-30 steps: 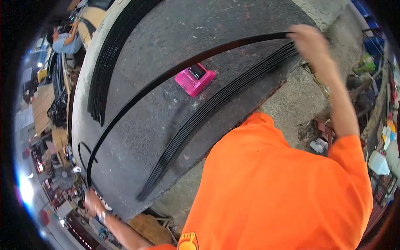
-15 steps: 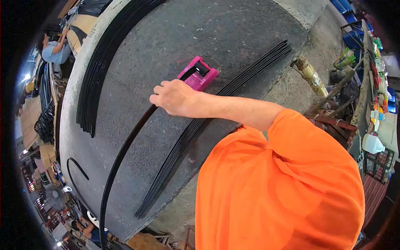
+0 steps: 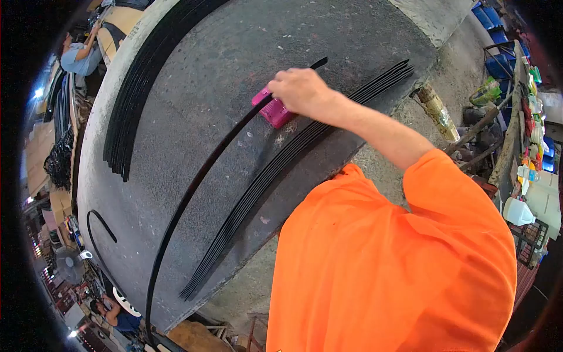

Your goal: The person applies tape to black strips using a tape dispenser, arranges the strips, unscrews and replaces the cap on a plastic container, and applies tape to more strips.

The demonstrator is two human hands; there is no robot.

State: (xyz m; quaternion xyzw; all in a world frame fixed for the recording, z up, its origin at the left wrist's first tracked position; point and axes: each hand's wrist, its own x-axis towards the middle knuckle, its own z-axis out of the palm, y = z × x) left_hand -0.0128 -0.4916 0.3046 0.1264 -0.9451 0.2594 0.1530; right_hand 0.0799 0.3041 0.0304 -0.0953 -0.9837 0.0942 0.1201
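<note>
My right hand (image 3: 300, 91) is closed around a long, flat black strip (image 3: 196, 185) near its far end. The strip's tip pokes out beyond my fingers, and the rest curves down to the lower left past the table edge. Just under my hand a pink plastic device (image 3: 272, 114), like a tape dispenser, sits on the dark table (image 3: 234, 64); my hand and the strip partly cover it. My left hand is out of view.
A bundle of thin black strips (image 3: 252, 193) lies along the near edge. A thicker bundle (image 3: 132, 111) curves along the far side. A looped strip (image 3: 94, 234) rests at the left end. Two people work beyond the table; a shelf with bottles (image 3: 519, 211) stands right.
My right hand has moved up and right with the black strip, passing over the pink device. The strip's end, which lay at the device's roller, now extends above it.
</note>
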